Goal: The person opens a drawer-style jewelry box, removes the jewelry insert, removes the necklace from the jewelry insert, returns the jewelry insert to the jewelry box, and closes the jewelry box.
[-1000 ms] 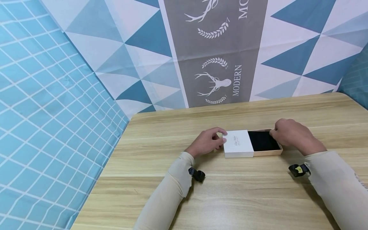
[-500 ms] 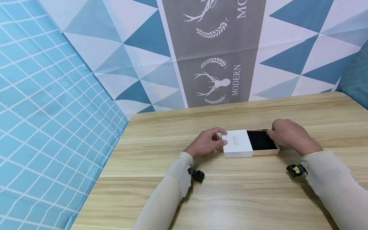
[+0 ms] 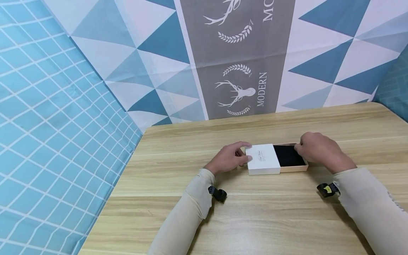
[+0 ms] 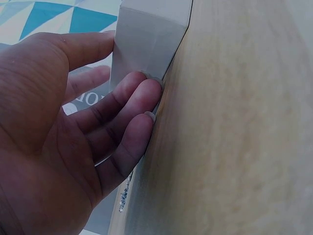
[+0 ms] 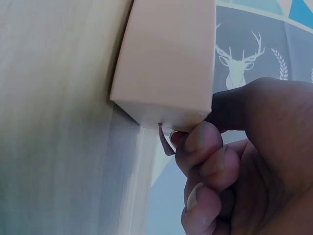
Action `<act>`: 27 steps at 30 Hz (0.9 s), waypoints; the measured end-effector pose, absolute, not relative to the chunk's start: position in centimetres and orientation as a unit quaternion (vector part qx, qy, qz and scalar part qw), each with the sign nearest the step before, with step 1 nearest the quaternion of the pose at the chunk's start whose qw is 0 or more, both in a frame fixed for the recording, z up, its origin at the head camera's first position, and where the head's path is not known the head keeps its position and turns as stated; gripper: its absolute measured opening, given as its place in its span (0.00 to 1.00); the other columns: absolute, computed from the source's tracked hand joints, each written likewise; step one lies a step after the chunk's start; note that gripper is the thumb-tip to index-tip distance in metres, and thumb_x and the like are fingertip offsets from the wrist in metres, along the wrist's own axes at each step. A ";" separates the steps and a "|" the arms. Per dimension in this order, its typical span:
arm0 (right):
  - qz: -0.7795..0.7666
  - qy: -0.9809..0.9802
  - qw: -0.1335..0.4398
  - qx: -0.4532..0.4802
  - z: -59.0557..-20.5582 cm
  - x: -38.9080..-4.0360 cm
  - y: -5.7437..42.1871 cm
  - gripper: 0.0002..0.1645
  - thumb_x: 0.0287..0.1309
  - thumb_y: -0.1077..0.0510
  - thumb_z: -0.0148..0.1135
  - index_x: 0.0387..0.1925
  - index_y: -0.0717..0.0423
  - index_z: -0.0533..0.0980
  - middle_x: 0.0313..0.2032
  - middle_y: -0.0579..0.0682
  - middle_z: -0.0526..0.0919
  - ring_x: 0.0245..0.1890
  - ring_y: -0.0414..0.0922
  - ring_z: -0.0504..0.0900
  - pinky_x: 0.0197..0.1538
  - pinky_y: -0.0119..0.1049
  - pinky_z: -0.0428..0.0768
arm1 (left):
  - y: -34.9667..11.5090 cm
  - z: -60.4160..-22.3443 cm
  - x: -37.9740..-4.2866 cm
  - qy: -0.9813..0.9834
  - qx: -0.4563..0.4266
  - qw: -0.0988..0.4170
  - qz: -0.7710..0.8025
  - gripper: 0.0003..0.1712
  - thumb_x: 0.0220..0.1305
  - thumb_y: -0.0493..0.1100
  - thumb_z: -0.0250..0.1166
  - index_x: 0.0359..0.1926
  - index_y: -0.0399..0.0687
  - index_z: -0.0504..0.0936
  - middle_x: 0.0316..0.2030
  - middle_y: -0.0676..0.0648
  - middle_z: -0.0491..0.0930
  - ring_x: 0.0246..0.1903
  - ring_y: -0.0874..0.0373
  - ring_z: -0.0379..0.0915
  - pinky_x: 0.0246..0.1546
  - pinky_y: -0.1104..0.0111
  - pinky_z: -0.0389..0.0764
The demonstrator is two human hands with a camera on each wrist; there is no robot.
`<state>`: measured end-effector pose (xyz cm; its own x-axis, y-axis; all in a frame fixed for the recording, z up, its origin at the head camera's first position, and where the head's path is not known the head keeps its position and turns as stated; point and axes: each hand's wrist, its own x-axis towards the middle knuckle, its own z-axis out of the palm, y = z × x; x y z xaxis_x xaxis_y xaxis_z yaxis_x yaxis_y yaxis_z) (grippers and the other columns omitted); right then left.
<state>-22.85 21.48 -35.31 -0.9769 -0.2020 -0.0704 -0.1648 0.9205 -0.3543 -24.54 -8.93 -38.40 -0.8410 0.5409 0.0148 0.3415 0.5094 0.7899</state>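
Note:
A flat slide-out gift box lies on the table. Its white sleeve [image 3: 262, 159] bears small script print, and its pinkish drawer [image 3: 294, 169] sticks out to the right with a black insert [image 3: 288, 156] inside. My left hand [image 3: 227, 157] holds the sleeve's left end, thumb and index finger at its upper edge. In the left wrist view, the other fingers [image 4: 142, 95] curl against the end face. With bent fingers my right hand [image 3: 318, 147] grips the drawer's right end. A short brown ribbon tab [image 5: 165, 141] hangs there beside my fingertips in the right wrist view.
The box rests on a wood-grain table [image 3: 255, 212]. Behind it hangs a patterned cloth [image 3: 159, 53] with triangles and deer heads; a blue gridded cloth [image 3: 57, 124] covers the left side. Black wrist cameras [image 3: 217, 193] are strapped to both sleeves.
The drawer has slid a little left into the white sleeve, with my right hand moving along with it. My left hand stays at the sleeve's end.

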 end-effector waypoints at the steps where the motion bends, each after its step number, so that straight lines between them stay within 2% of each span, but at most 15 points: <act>1: -0.174 0.979 0.051 -0.096 -35.3 -22.8 21.4 0.25 0.69 0.56 0.50 0.13 0.52 0.69 0.14 0.46 0.66 0.15 0.44 0.66 0.22 0.38 0.66 | -8.9 -38.4 -24.5 0.862 0.256 0.118 0.422 0.29 0.69 0.48 0.67 0.69 0.53 0.73 0.30 0.49 0.82 0.28 0.57 0.78 0.28 0.67 0.81; 7: -0.170 0.979 0.044 -0.106 -35.2 -22.8 21.1 0.24 0.69 0.57 0.49 0.14 0.52 0.70 0.14 0.47 0.66 0.16 0.44 0.66 0.22 0.38 0.66 | -9.0 -38.3 -24.6 0.868 0.250 0.121 0.412 0.37 0.69 0.50 0.67 0.74 0.46 0.65 0.30 0.51 0.82 0.27 0.59 0.77 0.28 0.69 0.79; 27: -0.169 0.979 0.035 -0.111 -35.2 -22.7 20.6 0.23 0.69 0.55 0.50 0.16 0.51 0.70 0.15 0.47 0.66 0.17 0.44 0.66 0.22 0.38 0.64 | -9.0 -38.6 -24.7 0.867 0.229 0.133 0.422 0.37 0.68 0.52 0.68 0.73 0.48 0.68 0.31 0.51 0.82 0.26 0.59 0.77 0.25 0.69 0.77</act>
<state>-22.66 20.62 -35.20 -0.9728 -0.2296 -0.0301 -0.2061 0.9179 -0.3392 -24.66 -8.98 -38.57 -0.8595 0.5097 -0.0380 0.2846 0.5390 0.7928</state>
